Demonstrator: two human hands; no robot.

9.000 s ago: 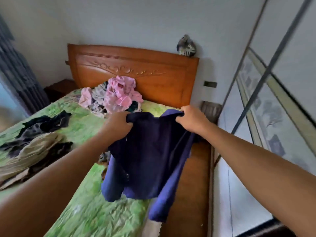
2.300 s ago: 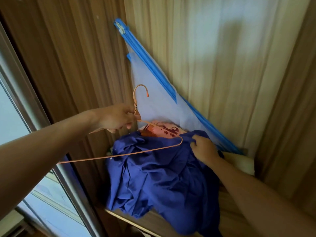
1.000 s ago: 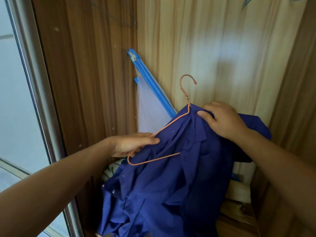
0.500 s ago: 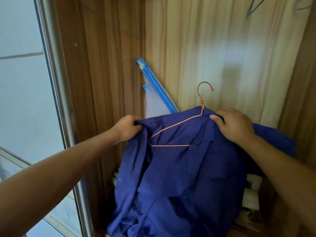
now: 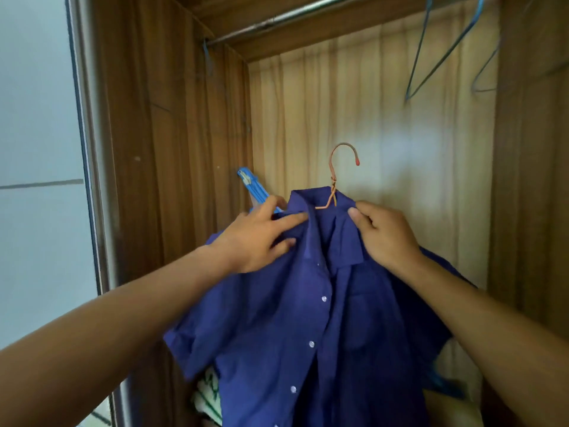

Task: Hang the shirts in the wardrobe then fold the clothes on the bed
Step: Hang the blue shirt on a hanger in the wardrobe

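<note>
- Your left hand [image 5: 261, 238] pinches the blue shirt [image 5: 323, 318] at the collar. The forefinger lies straight across the cloth, the thumb is below it, and another finger shows behind the collar.
- Your right hand [image 5: 386, 238] grips the other side of the collar, at three o'clock from the left hand, with its fingers curled over the fold.
- Between your hands, the orange wire hanger [image 5: 332, 180] sits inside the shirt's neck. Its hook stands up at twelve o'clock from the collar, free in the air and touching nothing.
- The shirt hangs from the hanger and your hands, front towards you. Its placket and white buttons run down to six o'clock, and a short sleeve juts out at about eight o'clock.
- You are holding it inside the open wardrobe [image 5: 184, 134], in front of the pale back panel.
- The metal rail [image 5: 277, 21] crosses the top of the wardrobe at about eleven o'clock from the hook, well above it.
- Bare blue hangers [image 5: 442, 57] dangle at one o'clock, near the right wall.
- A blue zip bag [image 5: 249, 186] leans in the corner at ten o'clock from your left hand, just behind its fingers.
- Folded cloth [image 5: 209, 392] in green and white shows below the sleeve at seven o'clock.
- The sliding door [image 5: 40, 149] fills the view at nine o'clock.
</note>
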